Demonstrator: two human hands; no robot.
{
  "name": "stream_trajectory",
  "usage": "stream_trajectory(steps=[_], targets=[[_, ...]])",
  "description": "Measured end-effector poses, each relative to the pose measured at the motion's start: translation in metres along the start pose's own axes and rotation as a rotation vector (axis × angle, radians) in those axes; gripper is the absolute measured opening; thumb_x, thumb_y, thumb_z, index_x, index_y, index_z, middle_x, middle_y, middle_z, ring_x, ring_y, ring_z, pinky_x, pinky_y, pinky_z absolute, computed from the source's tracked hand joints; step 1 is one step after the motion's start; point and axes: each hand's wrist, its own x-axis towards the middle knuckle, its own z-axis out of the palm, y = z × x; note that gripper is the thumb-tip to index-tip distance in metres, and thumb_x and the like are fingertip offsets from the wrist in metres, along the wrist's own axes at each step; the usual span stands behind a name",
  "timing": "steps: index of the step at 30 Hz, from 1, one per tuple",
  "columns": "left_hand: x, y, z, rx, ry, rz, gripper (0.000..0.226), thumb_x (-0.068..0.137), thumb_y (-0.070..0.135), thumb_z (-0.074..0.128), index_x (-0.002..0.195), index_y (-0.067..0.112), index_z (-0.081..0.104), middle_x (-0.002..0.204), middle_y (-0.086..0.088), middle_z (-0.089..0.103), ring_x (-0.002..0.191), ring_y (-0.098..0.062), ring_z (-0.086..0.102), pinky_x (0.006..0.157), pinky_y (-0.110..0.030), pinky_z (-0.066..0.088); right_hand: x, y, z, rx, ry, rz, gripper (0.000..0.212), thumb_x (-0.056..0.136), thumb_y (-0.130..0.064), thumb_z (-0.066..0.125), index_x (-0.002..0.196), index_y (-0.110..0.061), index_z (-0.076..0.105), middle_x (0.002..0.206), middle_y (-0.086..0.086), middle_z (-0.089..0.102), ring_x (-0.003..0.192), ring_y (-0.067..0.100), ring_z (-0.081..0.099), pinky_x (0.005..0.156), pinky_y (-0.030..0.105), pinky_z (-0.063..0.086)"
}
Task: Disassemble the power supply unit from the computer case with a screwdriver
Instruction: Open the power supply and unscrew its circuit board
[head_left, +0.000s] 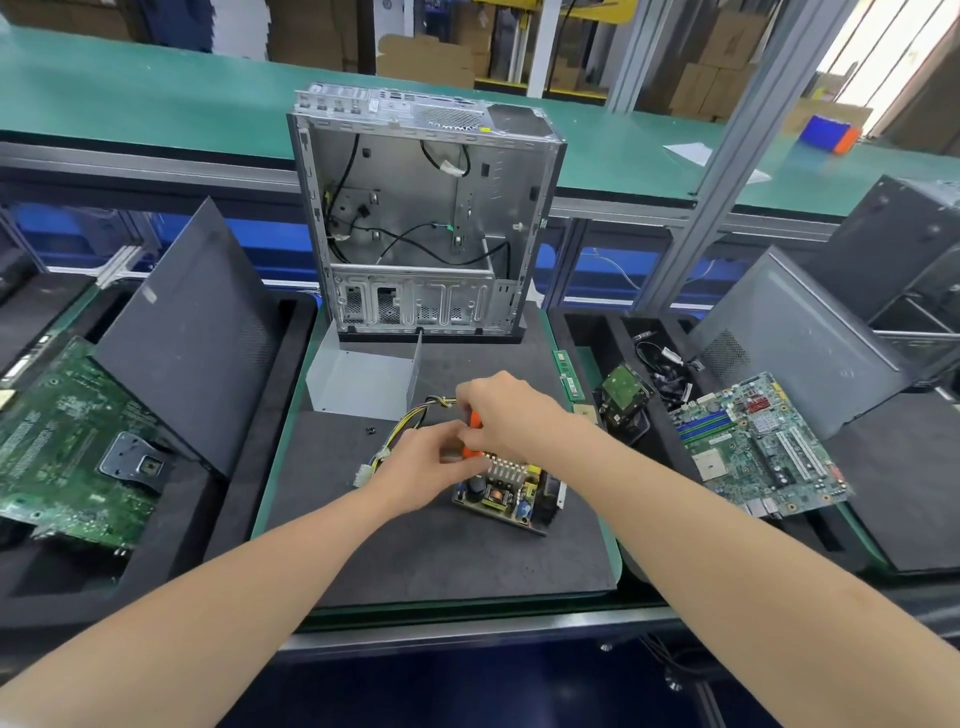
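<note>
An open, mostly gutted computer case (421, 218) stands upright at the back of the black foam mat (441, 551). In front of it lies the power supply's bare circuit board (511, 491) with a yellow and black cable bundle (402, 428) trailing left. Its grey metal cover (361, 382) lies apart, just before the case. My right hand (506, 410) grips an orange-handled screwdriver (471, 436) held down over the board's far left corner. My left hand (428, 470) pinches at the same spot beside the screwdriver shaft; the tip is hidden by my fingers.
A small black screw (370, 430) lies on the mat left of the cables. A green motherboard (67, 447) and a dark side panel (192, 332) lie in the left tray. Another motherboard (758, 447), a hard drive (623, 389), loose cables and a RAM stick (566, 371) sit to the right.
</note>
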Motion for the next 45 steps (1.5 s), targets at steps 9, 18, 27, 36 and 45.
stream_trajectory(steps=[9,18,27,36,45], targets=[[-0.004,-0.004,0.003,0.036,0.03,-0.017,0.016,0.079,0.063,0.074,0.086,0.049,0.072,0.085,0.026,0.074,0.082,0.009,0.067,0.072,-0.016,0.045,0.0,0.008,-0.013,-0.122,-0.129,-0.353,0.019,0.088,-0.028,0.071,0.104,-0.022,0.063,0.095,-0.006,0.048,0.09,0.019,0.056,0.068,0.032,0.048],[0.001,-0.009,0.003,0.056,0.011,-0.028,0.013,0.085,0.045,0.081,0.093,0.035,0.077,0.092,0.015,0.078,0.095,-0.007,0.073,0.091,-0.034,0.057,0.005,-0.02,0.003,-0.081,0.008,0.16,0.032,0.099,-0.037,0.059,0.082,-0.012,0.049,0.072,0.004,0.049,0.073,0.032,0.058,0.06,0.033,0.043],[0.003,-0.017,0.004,0.097,0.035,0.025,0.012,0.091,0.033,0.079,0.091,0.044,0.074,0.101,0.025,0.076,0.104,0.006,0.069,0.096,-0.028,0.054,-0.003,0.008,-0.02,-0.153,-0.153,-0.413,0.014,0.08,0.0,0.07,0.084,-0.014,0.069,0.097,0.004,0.055,0.079,0.007,0.041,0.065,0.011,0.037],[0.004,-0.012,0.007,0.135,0.073,0.025,0.019,0.09,0.033,0.08,0.078,0.046,0.072,0.082,0.026,0.074,0.082,0.009,0.066,0.069,-0.006,0.043,-0.009,-0.013,-0.009,-0.328,0.064,0.037,0.05,0.099,-0.063,0.046,0.098,-0.014,0.057,0.078,0.0,0.049,0.075,0.028,0.059,0.058,0.033,0.04],[-0.018,-0.041,0.014,0.167,0.058,-0.208,0.052,0.084,0.006,0.078,0.127,0.027,0.057,0.115,0.002,0.062,0.088,-0.012,0.063,0.075,-0.016,0.052,0.003,-0.004,-0.01,-0.062,-0.055,-0.036,0.02,0.094,-0.03,0.066,0.103,-0.014,0.057,0.082,0.0,0.052,0.082,0.032,0.062,0.058,0.035,0.048]])
